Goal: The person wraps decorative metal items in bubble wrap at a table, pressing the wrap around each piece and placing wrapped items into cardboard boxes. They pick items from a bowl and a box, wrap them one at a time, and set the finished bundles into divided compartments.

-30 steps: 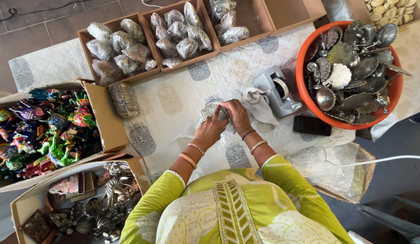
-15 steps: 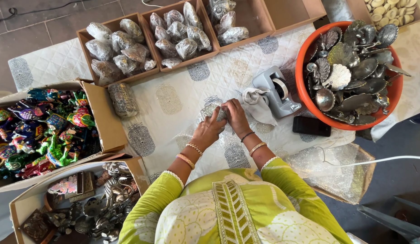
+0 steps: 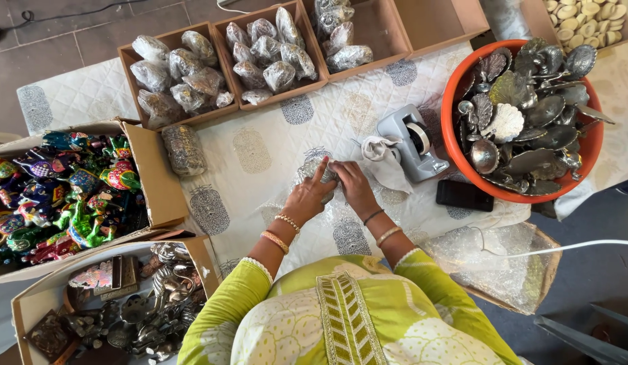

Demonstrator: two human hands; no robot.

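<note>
- Since earlier frame: hands barely shifted, still on the wrapped bundle (image 3: 319, 172) at cloth centre.
- Left hand (image 3: 306, 200): fingers closed on bundle, index finger extended.
- Right hand (image 3: 352, 185): fingers curled, gripping bundle.
- One tape dispenser (image 3: 410, 143), one phone (image 3: 464, 195), one orange basin (image 3: 587, 157).

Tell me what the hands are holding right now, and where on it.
Both hands, left hand and right hand, press a bubble-wrapped bundle on the cloth, gripping its near end.
</note>
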